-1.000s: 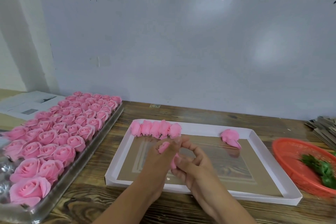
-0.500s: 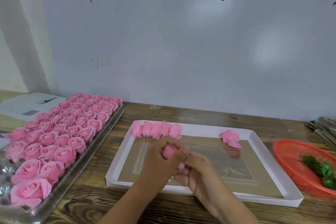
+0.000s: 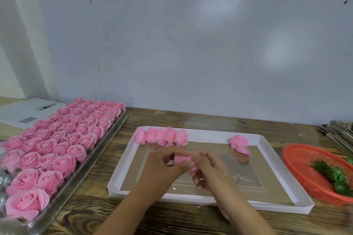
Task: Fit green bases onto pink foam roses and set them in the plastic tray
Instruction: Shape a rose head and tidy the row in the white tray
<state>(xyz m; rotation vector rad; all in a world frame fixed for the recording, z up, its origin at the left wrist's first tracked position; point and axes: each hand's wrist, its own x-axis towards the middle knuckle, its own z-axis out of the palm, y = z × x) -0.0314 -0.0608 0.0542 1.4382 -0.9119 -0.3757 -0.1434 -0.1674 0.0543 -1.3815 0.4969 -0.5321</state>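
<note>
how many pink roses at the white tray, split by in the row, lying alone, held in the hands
Roses in the back row: 5
Rose lying alone: 1
Held rose, between left hand and right hand: 1
Total: 7

A small craft-assembly workshop: a plank tabletop (image 3: 191, 221) against a bare pale wall (image 3: 172, 53), with a tray (image 3: 63, 192) of many identical pink foam roses (image 3: 63, 139) left of a white box lid (image 3: 191, 195), and a red basket (image 3: 298, 160) of green bases (image 3: 336, 175) to its right
</note>
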